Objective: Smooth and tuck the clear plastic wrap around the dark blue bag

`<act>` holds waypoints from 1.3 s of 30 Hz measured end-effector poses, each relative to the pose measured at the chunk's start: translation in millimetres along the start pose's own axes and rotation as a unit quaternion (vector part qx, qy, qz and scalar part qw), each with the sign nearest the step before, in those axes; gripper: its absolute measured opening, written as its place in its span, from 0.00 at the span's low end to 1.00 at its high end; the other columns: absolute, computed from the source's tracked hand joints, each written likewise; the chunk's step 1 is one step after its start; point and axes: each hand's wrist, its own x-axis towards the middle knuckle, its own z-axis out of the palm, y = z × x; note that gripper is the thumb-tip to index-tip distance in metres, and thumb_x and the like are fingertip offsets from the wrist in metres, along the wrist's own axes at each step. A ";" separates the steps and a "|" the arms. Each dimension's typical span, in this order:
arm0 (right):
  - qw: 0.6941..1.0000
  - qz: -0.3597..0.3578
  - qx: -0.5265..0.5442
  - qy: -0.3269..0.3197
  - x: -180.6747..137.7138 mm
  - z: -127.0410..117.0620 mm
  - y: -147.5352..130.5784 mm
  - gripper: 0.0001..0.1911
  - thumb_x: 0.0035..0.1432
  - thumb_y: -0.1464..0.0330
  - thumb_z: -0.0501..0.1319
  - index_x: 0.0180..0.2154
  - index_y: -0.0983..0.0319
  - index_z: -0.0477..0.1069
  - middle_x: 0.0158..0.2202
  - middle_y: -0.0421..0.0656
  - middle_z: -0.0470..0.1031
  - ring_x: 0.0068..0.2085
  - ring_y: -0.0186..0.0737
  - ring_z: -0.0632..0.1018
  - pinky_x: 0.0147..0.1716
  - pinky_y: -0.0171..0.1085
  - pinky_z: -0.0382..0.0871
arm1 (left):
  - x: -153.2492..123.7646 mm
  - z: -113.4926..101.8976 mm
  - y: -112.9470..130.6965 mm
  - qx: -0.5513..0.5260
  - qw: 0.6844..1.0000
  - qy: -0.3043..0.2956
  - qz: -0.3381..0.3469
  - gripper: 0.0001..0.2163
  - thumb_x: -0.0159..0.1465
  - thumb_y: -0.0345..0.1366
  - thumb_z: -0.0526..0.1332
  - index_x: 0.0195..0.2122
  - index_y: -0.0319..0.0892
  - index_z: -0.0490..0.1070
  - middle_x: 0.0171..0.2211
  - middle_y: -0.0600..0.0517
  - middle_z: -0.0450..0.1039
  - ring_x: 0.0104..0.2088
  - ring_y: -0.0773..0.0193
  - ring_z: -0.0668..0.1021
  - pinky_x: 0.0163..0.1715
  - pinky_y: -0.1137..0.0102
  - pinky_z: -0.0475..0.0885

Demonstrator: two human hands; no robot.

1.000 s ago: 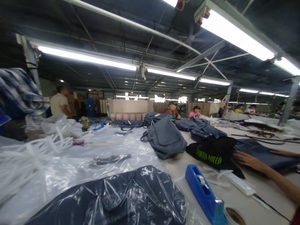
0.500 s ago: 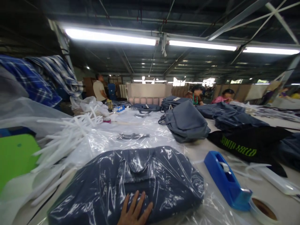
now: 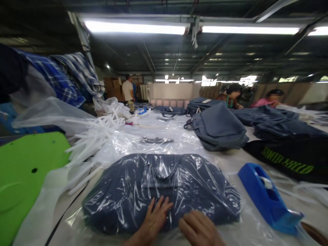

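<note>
Both wrists are cut off by the lower frame edge. The left hand (image 3: 154, 220) lies flat, fingers (image 3: 161, 205) spread wide, on the near side of the dark navy fabric bag sealed in clear crinkled plastic (image 3: 164, 186), which rests at the near edge of the pale worktable (image 3: 230, 160). The right hand (image 3: 198, 227), blurred, rests beside it on the same wrap, fingers loosely curled; whether they pinch the plastic cannot be told. A blue tape dispenser (image 3: 269, 198) stands just right of the bag. A grey backpack (image 3: 217, 128) lies farther back; white plastic strips (image 3: 94, 136) spread toward the left edge.
</note>
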 end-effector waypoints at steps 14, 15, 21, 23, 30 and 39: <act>0.955 0.213 -0.064 -0.196 48.4 51.2 49.5 0.05 0.63 0.71 0.59 0.32 0.62 0.70 0.30 0.39 0.74 0.31 0.35 0.76 0.27 0.32 0.57 | 41.1 -70.1 44.1 -0.053 0.994 0.037 -0.090 0.10 0.63 0.27 0.50 0.37 0.40 0.70 0.37 0.46 0.74 0.39 0.55 0.75 0.40 0.60 0.74; 0.952 0.221 -0.061 -0.205 50.8 50.2 48.7 0.05 0.63 0.71 0.59 0.33 0.61 0.70 0.30 0.39 0.74 0.32 0.35 0.76 0.28 0.31 0.58 | 41.2 -55.9 50.2 -0.017 0.997 0.069 -0.038 0.11 0.63 0.25 0.48 0.36 0.40 0.69 0.35 0.47 0.73 0.36 0.58 0.75 0.36 0.64 0.74; 0.934 0.264 -0.074 -0.229 39.6 33.2 38.6 0.05 0.62 0.72 0.58 0.39 0.59 0.71 0.35 0.40 0.76 0.38 0.39 0.77 0.36 0.35 0.65 | 41.2 -2.6 51.2 0.112 0.971 0.209 0.024 0.16 0.64 0.22 0.44 0.49 0.34 0.65 0.44 0.43 0.71 0.46 0.56 0.73 0.44 0.61 0.72; 0.941 0.262 -0.090 -0.193 13.8 21.8 29.4 0.14 0.58 0.68 0.62 0.47 0.59 0.69 0.42 0.42 0.75 0.44 0.43 0.75 0.46 0.40 0.65 | 40.7 -1.5 46.3 0.137 0.966 0.216 0.034 0.16 0.65 0.23 0.44 0.49 0.34 0.65 0.45 0.44 0.70 0.47 0.57 0.72 0.46 0.63 0.70; 0.969 0.175 -0.176 0.008 -95.4 -47.5 32.5 0.22 0.55 0.80 0.48 0.50 0.62 0.67 0.35 0.40 0.73 0.37 0.38 0.73 0.49 0.41 0.56 | 34.9 -2.5 44.7 0.171 0.960 0.217 0.041 0.17 0.65 0.23 0.44 0.50 0.35 0.66 0.46 0.45 0.70 0.49 0.58 0.71 0.49 0.64 0.67; 0.875 0.467 0.098 -0.081 -122.1 -138.5 104.1 0.15 0.54 0.54 0.58 0.34 0.55 0.77 0.34 0.41 0.78 0.36 0.44 0.76 0.36 0.38 0.66 | 34.6 -1.1 40.4 0.173 0.960 0.211 0.055 0.17 0.65 0.24 0.45 0.51 0.35 0.67 0.48 0.44 0.71 0.50 0.58 0.72 0.50 0.64 0.66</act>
